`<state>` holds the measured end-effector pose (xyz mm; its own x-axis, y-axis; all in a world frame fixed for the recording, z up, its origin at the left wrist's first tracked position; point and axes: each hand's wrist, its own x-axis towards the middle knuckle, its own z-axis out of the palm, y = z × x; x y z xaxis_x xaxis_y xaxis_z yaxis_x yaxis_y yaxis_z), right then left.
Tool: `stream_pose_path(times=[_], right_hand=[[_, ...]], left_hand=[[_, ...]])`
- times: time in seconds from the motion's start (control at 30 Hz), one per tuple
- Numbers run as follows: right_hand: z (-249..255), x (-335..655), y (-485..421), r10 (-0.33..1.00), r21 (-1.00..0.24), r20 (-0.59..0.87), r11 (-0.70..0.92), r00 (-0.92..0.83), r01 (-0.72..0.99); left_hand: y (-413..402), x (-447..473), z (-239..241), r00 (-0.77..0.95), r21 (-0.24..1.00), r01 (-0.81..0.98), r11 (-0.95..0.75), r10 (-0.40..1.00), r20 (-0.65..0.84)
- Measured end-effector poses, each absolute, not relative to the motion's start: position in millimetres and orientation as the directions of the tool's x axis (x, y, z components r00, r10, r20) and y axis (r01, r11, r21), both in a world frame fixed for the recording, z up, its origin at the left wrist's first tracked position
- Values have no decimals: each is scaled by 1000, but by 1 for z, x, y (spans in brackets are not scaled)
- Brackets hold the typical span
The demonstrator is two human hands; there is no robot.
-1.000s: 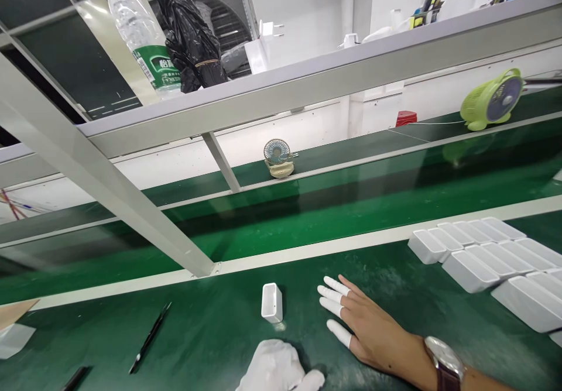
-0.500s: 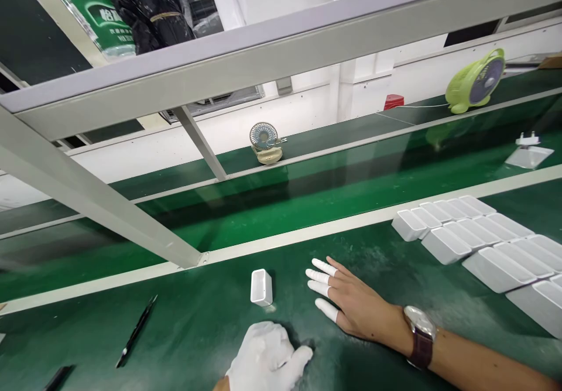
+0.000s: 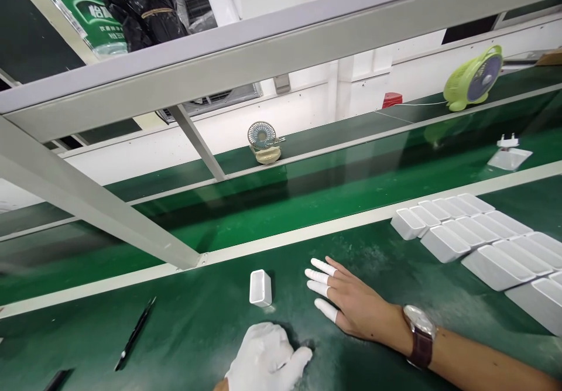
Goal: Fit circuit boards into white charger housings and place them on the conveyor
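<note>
My left hand (image 3: 266, 357), in a white glove, rests on the green table at the bottom centre. Its fingers are curled in, the thumb points out to the right, and nothing shows in its grip. Just beyond it stands a small white open box (image 3: 260, 288), apart from both hands. To the right, my right hand (image 3: 351, 298) lies flat with its fingers spread on the table. White finger cots cover several of its fingertips, and a watch (image 3: 420, 335) is on the wrist. Neither hand touches the box.
Rows of white boxes (image 3: 492, 236) stand at the right. Black tweezers (image 3: 136, 333) and another dark object (image 3: 57, 380) lie at the left. Past the pale rail, a green conveyor belt (image 3: 351, 189) carries a white plug-like piece (image 3: 509, 155). A slanting post (image 3: 114, 215) rises at the left.
The white plug-like piece on the belt has shifted left. Both hands and the small box stay where they were; the view has moved slightly.
</note>
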<state>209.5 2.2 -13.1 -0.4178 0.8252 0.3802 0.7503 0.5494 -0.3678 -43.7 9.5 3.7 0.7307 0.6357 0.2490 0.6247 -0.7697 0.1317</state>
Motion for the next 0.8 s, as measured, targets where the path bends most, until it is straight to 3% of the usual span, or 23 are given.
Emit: stream_pose_path(times=[0.4,0.53,0.8], right_hand=[[-19,208,2,813,-362,383,569,-439,738],[-19,208,2,801,-342,380,586,-462,735],[-18,208,3,803,-321,356,585,-478,745]], left_hand=[[13,-41,-2,735,49,592,-805,563,379],[15,-43,-2,793,-2,536,-844,502,346],[16,-48,3,778,162,513,-843,536,329]])
